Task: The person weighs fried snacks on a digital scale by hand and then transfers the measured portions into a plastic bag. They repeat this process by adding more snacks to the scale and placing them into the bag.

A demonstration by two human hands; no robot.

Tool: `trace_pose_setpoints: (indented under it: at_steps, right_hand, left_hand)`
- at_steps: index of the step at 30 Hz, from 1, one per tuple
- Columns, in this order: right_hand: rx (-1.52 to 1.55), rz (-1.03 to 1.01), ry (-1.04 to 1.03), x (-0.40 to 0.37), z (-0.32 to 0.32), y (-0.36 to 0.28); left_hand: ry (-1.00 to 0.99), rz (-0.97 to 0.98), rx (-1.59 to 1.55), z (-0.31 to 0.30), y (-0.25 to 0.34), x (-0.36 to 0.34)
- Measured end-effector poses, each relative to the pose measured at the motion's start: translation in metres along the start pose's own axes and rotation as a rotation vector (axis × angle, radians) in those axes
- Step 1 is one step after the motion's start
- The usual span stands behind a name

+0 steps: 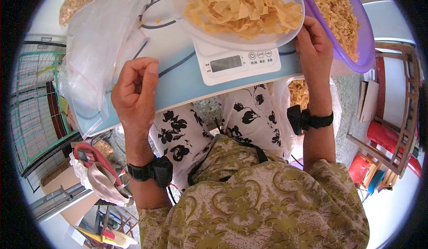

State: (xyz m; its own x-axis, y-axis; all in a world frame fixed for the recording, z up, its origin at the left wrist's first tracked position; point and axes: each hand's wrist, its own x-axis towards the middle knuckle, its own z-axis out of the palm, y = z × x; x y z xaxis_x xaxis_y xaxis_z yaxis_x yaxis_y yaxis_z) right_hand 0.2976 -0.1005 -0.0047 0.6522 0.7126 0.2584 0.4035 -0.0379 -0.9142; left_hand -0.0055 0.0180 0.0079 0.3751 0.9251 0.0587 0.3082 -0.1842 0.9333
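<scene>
Beside the plastic bags point(96, 44), the left hand point(135, 86) was held with fingers curled closed, nothing seen gripped. Yellowish strips point(243, 6) were borne by the plate point(280, 40) on the scale point(264, 65). The right hand point(316, 46) was bent at the rim, grip indeterminable; a free rim was judged best for steady readings.

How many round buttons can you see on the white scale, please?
3: the left button, middle button and right button sit in a row right of the display on the scale; the overlapping plate may hide others.
</scene>
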Motion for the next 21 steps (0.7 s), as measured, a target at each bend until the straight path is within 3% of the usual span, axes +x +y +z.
trace_pose_setpoints:
  at_steps: [7,9,10,12,13,15,17,20,21]
  right_hand:
    - [0.09,0.096,-0.089,-0.036,-0.059,-0.019]
    - [0.057,0.127,-0.275,-0.045,-0.081,-0.017]
    - [0.055,0.124,-0.273,-0.049,-0.088,-0.02]
    - [-0.1,0.408,-0.658,-0.054,-0.099,-0.025]
    - [-0.101,0.408,-0.656,-0.057,-0.099,-0.025]
    - [-0.242,0.638,-0.798,-0.064,-0.095,-0.018]
    - [-0.337,0.589,-0.846,-0.069,-0.095,0.01]
    - [-0.566,0.419,-0.719,-0.079,-0.085,0.047]
    - [-0.633,0.213,-0.67,-0.083,-0.081,0.061]
  left_hand:
    - [0.009,0.007,-0.012,0.001,-0.002,0.001]
    - [0.008,0.016,-0.026,0.002,-0.003,0.001]
    - [0.005,0.024,-0.039,0.002,-0.003,0.001]
    - [0.007,0.015,-0.042,0.002,-0.002,0.002]
    - [0.01,0.003,-0.041,0.002,-0.001,0.001]
    - [0.018,0.018,-0.033,0.003,-0.005,0.002]
    - [0.027,0.035,-0.022,0.003,-0.004,0.002]
    - [0.015,0.017,-0.023,0.002,-0.001,0.002]
    - [0.014,0.024,-0.024,0.001,-0.003,0.002]
